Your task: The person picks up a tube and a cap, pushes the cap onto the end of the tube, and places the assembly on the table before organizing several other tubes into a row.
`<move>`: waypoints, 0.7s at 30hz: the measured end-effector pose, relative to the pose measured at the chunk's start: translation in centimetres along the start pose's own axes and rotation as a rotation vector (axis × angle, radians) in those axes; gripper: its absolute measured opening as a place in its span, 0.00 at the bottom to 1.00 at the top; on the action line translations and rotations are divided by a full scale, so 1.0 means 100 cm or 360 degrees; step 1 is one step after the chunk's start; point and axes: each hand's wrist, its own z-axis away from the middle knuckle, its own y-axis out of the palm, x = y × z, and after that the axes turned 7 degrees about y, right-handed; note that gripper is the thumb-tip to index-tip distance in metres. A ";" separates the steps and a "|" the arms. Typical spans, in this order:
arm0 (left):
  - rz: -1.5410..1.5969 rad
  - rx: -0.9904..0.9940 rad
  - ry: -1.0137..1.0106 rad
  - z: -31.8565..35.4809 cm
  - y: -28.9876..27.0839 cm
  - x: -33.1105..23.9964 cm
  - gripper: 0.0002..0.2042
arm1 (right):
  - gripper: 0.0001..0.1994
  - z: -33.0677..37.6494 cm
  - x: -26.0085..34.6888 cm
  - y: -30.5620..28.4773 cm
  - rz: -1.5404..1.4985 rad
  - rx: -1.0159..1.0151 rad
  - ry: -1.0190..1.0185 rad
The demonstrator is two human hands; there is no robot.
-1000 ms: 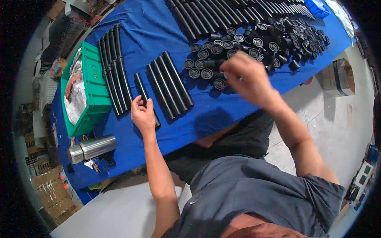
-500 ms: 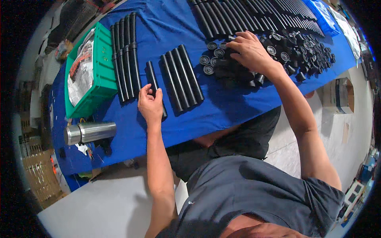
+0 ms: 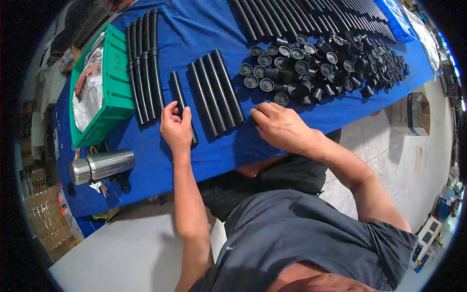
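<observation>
Left hand [image 3: 176, 127] laid over the near end of a single black tube [image 3: 181, 103] on the blue tablecloth [image 3: 214, 151]; fingers curled loosely round the tube, thumb on its left side, grip partial rather than clenched. Tube lying flat, running away from the body, its far end bare.

Just right of that tube, a set of four black tubes [image 3: 216, 92] lying side by side, touching one another, angled the same way. Just left of the single tube, a row of longer jointed black tubes [image 3: 144, 68], also packed side by side. Left of those again, a green plastic crate [image 3: 114, 82] holding crumpled plastic bags. Nearer the body from the crate, a steel vacuum flask [image 3: 102, 165] lying on its side at the cloth's near edge.

Right hand [image 3: 282, 127] palm down on the cloth, just right of the four tubes' near ends, fingers bent and pointing toward them; fingertips close against the cloth, and whether anything small sits under them cannot be told.

Beyond the right hand, away from the single tube, a heap of black round end caps [image 3: 316, 63], some open side up, some tipped over. Farther still, a long row of black tubes [image 3: 311, 14] along the far part of the cloth.
</observation>
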 end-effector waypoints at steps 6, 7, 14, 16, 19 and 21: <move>-0.0057 -0.0047 0.0162 0.000 0.000 0.007 0.18 | 0.11 -0.006 0.006 -0.032 -0.0017 -0.0222 -0.0033; -0.0015 -0.0030 0.0086 -0.002 -0.001 0.003 0.18 | 0.11 -0.012 -0.007 -0.044 0.0038 -0.0390 -0.0072; 0.0045 -0.0007 0.0007 -0.001 0.000 0.005 0.17 | 0.14 -0.060 -0.074 -0.055 0.0749 -0.0264 -0.0353; 0.0018 -0.0026 0.0008 -0.002 0.000 0.000 0.17 | 0.14 -0.060 -0.079 -0.048 0.0790 -0.0220 -0.0369; -0.0010 0.0004 0.0020 -0.002 -0.002 0.001 0.17 | 0.14 -0.057 -0.080 -0.043 0.0740 -0.0187 -0.0332; 0.0010 0.0000 0.0016 -0.001 -0.002 0.003 0.17 | 0.13 -0.059 -0.076 -0.042 0.0701 -0.0164 -0.0272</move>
